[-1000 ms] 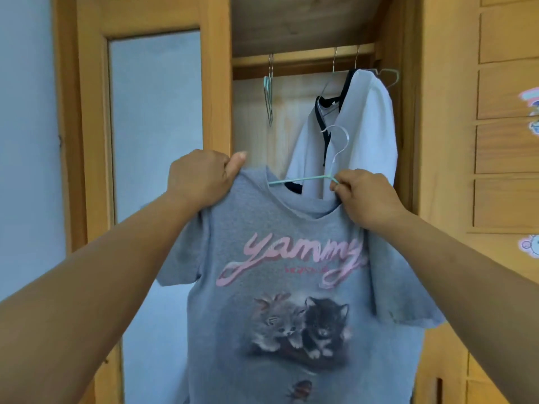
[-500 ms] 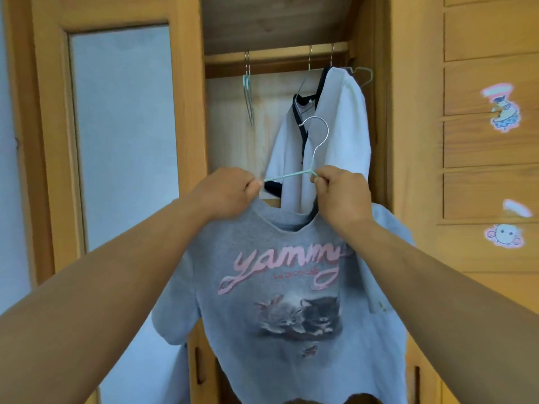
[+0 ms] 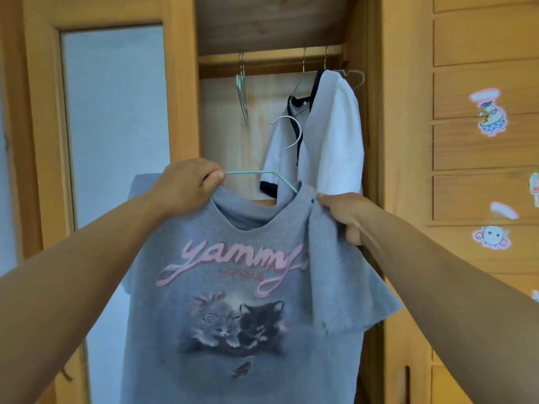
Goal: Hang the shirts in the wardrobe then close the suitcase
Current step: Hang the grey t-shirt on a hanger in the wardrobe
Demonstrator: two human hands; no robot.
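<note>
Now the grey cotton T-shirt with pink "yammy" letters & two kittens (image 3: 233,301) is held up in front of the open wooden wardrobe (image 3: 408,170). The left hand (image 3: 186,188) pinches the shirt's left shoulder together w/ the left end of the thin mint-green wire hanger (image 3: 262,174). The right hand (image 3: 347,214) has let go of the hanger neck, where it was a sec ago, and moved out to the right shoulder; it now grips a bunch of grey cloth there.

So the hanger's right arm has gone inside the collar, while its left arm is bare outside the cloth. I think the right side is nearly on, and the left side must be tucked in next.

Its silver hook (image 3: 287,132) points up but is well below the wooden rail (image 3: 271,55) near the wardrobe's top edge. A white T-shirt with dark trim (image 3: 332,135) hangs at the rail's right end already, and spare wire hangers (image 3: 242,94) hang more to the left. No suitcase in view, so closing it comes later.
</note>
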